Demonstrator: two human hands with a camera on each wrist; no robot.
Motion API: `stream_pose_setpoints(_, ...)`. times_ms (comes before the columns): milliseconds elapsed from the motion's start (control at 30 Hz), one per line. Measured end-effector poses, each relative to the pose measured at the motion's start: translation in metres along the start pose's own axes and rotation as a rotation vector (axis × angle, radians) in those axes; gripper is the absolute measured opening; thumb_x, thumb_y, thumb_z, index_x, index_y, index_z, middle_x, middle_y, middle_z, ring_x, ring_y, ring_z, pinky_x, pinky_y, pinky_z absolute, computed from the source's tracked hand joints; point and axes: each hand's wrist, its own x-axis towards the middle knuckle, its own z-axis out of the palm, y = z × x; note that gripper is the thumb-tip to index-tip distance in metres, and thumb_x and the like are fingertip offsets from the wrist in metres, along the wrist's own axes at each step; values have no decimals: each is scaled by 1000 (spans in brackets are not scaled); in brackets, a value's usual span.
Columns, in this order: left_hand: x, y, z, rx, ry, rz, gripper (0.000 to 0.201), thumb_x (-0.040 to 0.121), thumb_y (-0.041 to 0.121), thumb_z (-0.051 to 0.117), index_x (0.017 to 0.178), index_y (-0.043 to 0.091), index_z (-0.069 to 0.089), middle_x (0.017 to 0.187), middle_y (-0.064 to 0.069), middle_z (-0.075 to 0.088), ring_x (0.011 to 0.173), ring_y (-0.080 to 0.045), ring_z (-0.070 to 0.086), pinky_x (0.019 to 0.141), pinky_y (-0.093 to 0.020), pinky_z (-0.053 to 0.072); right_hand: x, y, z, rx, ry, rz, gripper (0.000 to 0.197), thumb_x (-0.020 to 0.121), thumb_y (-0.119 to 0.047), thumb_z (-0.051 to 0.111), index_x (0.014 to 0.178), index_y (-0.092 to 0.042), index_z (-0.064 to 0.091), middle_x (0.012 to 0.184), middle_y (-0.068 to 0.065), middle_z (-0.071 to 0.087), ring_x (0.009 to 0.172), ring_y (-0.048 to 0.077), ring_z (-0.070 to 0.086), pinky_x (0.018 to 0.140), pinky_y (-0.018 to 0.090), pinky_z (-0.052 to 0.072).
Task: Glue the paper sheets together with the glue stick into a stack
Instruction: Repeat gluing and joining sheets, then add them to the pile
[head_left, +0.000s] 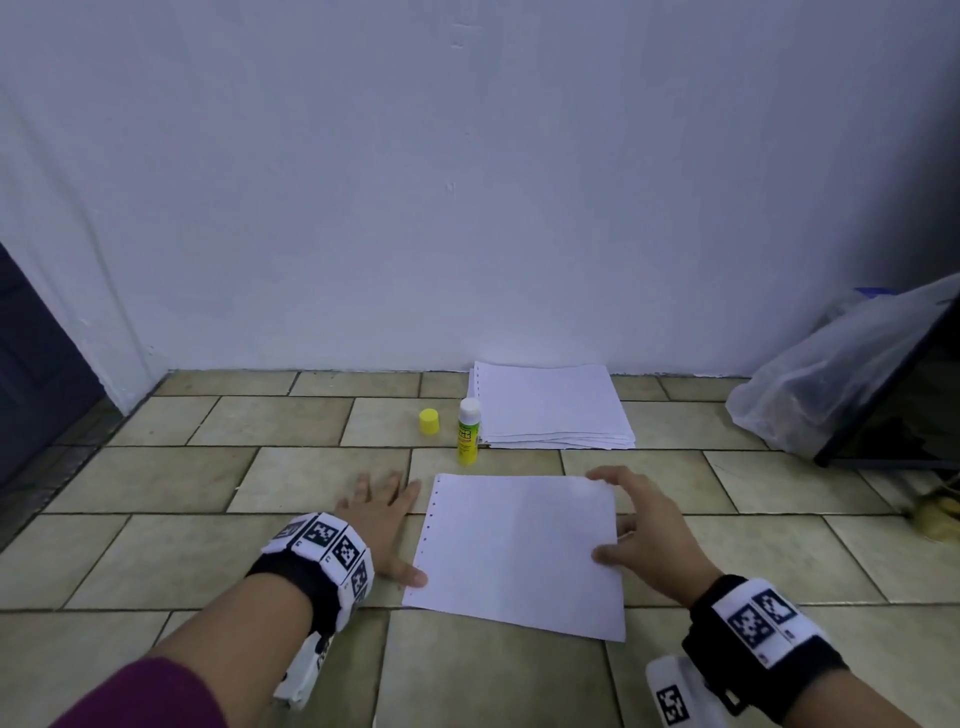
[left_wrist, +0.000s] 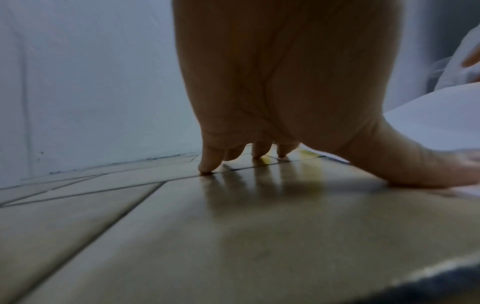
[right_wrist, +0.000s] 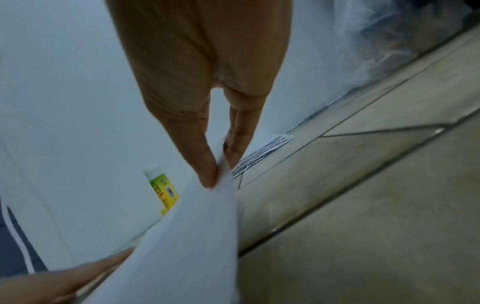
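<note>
One white punched paper sheet (head_left: 519, 551) lies on the tiled floor in front of me. My right hand (head_left: 641, 525) grips its right edge, thumb on top; in the right wrist view the sheet (right_wrist: 187, 246) runs between my fingers (right_wrist: 205, 164) and is raised off the floor. My left hand (head_left: 382, 519) lies spread on the tiles, its thumb touching the sheet's left edge; the left wrist view shows its fingertips (left_wrist: 207, 166) on the floor. The uncapped glue stick (head_left: 468, 431) stands behind the sheet, its yellow cap (head_left: 429, 421) to its left. A paper stack (head_left: 550, 405) lies by the wall.
A white wall (head_left: 467, 208) closes the back. A clear plastic bag (head_left: 821, 384) and a dark leaning panel (head_left: 898, 395) stand at the right, with a yellowish object (head_left: 935, 514) on the floor. A dark door (head_left: 31, 374) is at the left.
</note>
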Motion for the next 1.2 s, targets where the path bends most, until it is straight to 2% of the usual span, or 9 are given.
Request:
stream_pose_setpoints(167,3,0,-1,14,-24,-16,121,73,65,68,151,26,-18,159,-2,-22,144,-42,-15,116,-58,10,-7,-8,7,373,-19,83,27,74,5,74,89,-17,74,120,2,63,77,17,69,66,19,55)
stream_pose_setpoints(267,3,1,-1,26,-33,-26,121,74,65,67,151,26,-18,159,-1,-22,144,-42,-15,116,-58,11,-8,-17,5,139,-250,20,29,74,-5,78,87,-31,74,104,-7,71,87,8,68,80,26,56)
stream_pose_setpoints(367,0,3,-3,17,-33,-18,116,77,64,64,151,26,-17,159,-1,-20,144,-42,-14,116,-57,12,4,-28,-22,-5,-309,-85,32,76,-5,77,87,-35,74,69,-22,66,59,-3,51,62,14,44)
stream_pose_setpoints(500,1,1,-8,33,-53,-15,106,83,61,59,152,25,-13,160,-3,-15,144,-45,-8,117,-54,16,23,-45,-71,319,-155,-85,42,81,11,63,81,-29,78,92,-6,74,75,5,65,70,15,51)
stream_pose_setpoints(633,2,5,-13,59,-73,-47,110,82,55,66,152,26,-13,161,-2,-14,144,-45,-8,115,-56,19,46,-54,-104,455,91,-117,41,84,18,48,81,-16,71,60,-14,67,45,-2,51,44,6,38)
stream_pose_setpoints(733,-3,11,-19,83,-92,-51,109,83,53,65,152,23,-14,160,-5,-14,143,-47,-8,115,-55,14,83,-50,-111,558,210,-88,47,81,18,46,70,-19,74,47,-11,58,39,-1,44,42,6,33)
stream_pose_setpoints(833,-5,14,-22,101,-95,-53,108,85,52,63,152,20,-15,160,-8,-14,144,-46,-7,116,-52,10,122,-36,-96,548,244,-37,47,79,18,46,67,-18,74,53,-12,63,47,-3,48,53,6,36)
stream_pose_setpoints(1033,-9,20,-22,138,-73,-86,106,86,52,62,152,19,-14,160,-7,-15,145,-42,-7,115,-51,11,175,-4,-44,219,113,152,28,82,9,51,86,-13,68,67,-1,55,59,12,44,43,11,34)
stream_pose_setpoints(1200,-4,16,-21,85,-103,-76,110,84,52,65,151,23,-17,160,-5,-18,143,-45,-14,116,-56,14,191,14,-34,-285,-19,227,14,87,-14,59,97,-16,69,101,4,63,91,19,52,76,23,36)
